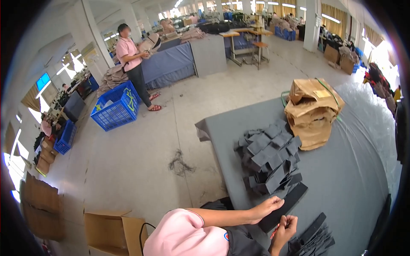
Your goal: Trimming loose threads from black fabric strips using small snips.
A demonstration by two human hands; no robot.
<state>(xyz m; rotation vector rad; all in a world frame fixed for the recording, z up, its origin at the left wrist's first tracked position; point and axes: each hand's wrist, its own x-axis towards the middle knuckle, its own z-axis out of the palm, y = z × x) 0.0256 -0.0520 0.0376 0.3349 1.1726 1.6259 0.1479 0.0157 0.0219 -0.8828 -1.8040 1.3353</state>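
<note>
My left hand is closed on the edge of a long black fabric strip, which lies slantwise over the table's near edge. Just below it, my right hand is curled shut around a small red-orange thing, mostly hidden by the fingers. Beyond the strip rises a loose heap of dark grey folded fabric pieces. Close to my right hand, on its right, lies a bundle of narrow black strips. All of this rests on a table with a grey cover.
A crumpled brown paper package with green straps stands at the table's far side, near clear plastic sheeting. An open cardboard box sits on the floor at left. Farther off, a person stands by a blue crate.
</note>
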